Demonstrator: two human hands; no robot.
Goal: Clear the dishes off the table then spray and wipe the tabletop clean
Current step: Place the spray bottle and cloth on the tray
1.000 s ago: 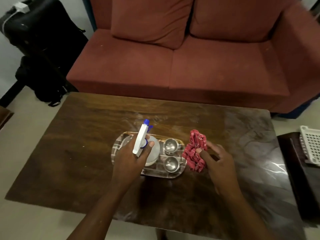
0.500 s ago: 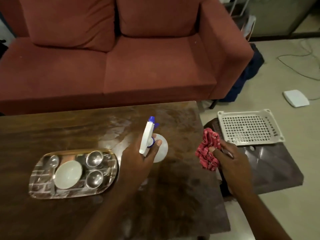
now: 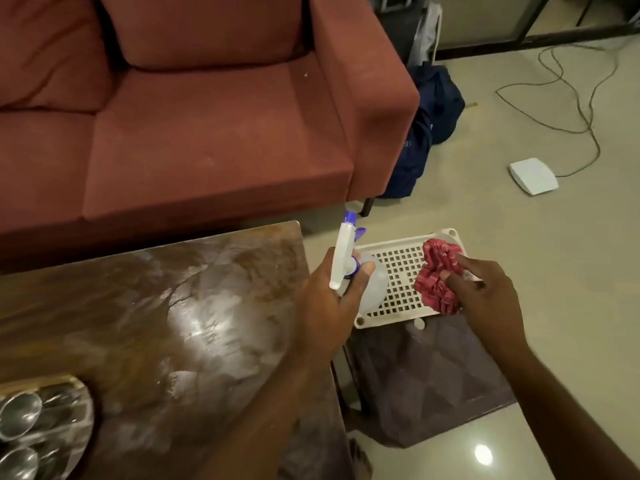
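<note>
My left hand (image 3: 329,306) grips a clear spray bottle (image 3: 372,285) with a white and blue trigger head, held past the right edge of the dark wooden table (image 3: 173,323). My right hand (image 3: 485,299) pinches a crumpled red cloth (image 3: 438,275) above a white perforated tray (image 3: 398,271). That tray lies on a dark low stool (image 3: 433,375) to the right of the table. At the lower left corner a metal tray (image 3: 69,427) with two steel cups (image 3: 17,414) stands on the tabletop, partly cut off by the frame.
A red sofa (image 3: 207,133) runs along the far side of the table. A dark blue bag (image 3: 429,126) leans by the sofa arm. On the floor to the right lie a white box (image 3: 533,174) and a cable (image 3: 581,109).
The view has swung right. Both hands moved right with the bottle and cloth, from over the metal tray to over the white perforated tray beside the table.
</note>
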